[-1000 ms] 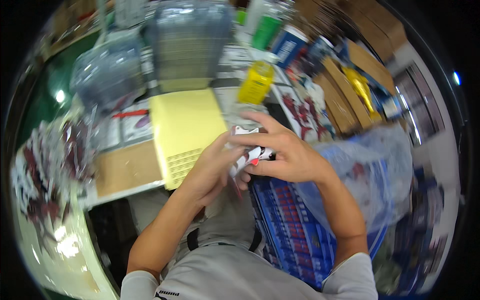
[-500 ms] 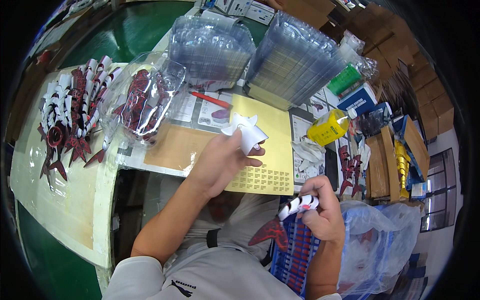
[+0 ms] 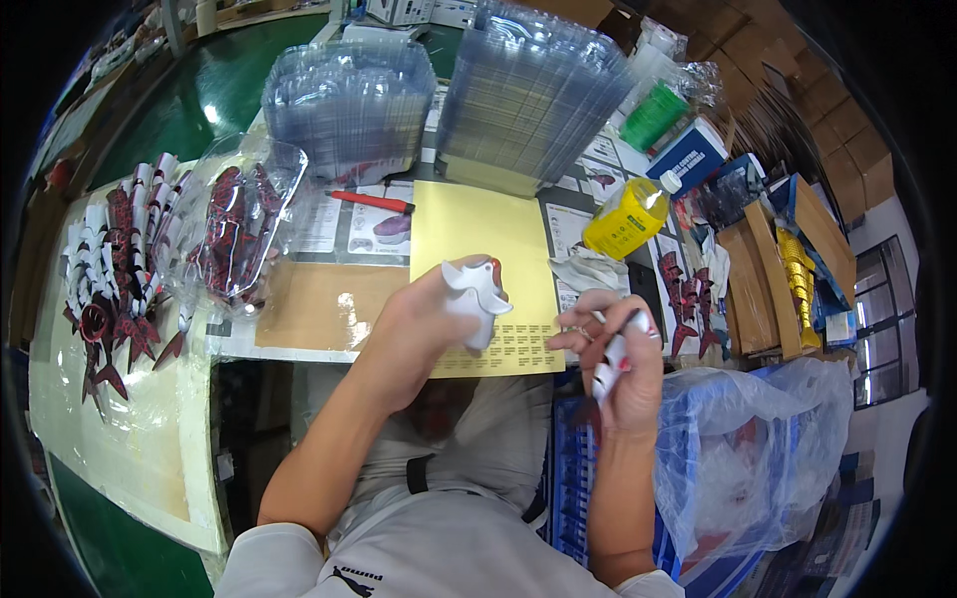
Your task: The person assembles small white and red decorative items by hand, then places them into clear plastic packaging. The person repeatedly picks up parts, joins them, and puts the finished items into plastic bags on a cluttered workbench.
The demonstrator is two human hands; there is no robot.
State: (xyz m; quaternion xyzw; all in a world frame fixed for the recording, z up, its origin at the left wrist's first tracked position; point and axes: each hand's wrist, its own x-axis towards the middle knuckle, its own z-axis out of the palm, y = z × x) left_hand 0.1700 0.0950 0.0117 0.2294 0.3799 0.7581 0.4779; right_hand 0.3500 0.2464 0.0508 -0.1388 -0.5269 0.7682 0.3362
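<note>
My left hand (image 3: 407,334) is closed around a white plastic shell piece (image 3: 478,289) with pointed fins, held over the yellow label sheet (image 3: 469,224). To its right, my right hand (image 3: 638,384) grips a jointed toy fish tail (image 3: 609,367), with white segments and a dark tail fin that hangs blurred beside the palm. Some fingers of that hand stretch toward the left hand. The two pieces are apart. Part of the shell is hidden by my left fingers.
At left lie several red-black and white jointed toy bodies (image 3: 120,249) and a clear blister pack (image 3: 234,234). Clear plastic trays (image 3: 349,110) stand stacked behind. A red pen-like tool (image 3: 371,200), a yellow bottle (image 3: 628,219) and a bag-lined blue crate (image 3: 688,429) are around me.
My right hand has come up toward the table, and the tail now points more downward. My left hand has turned the white shell more upright. The whole view has shifted slightly.
</note>
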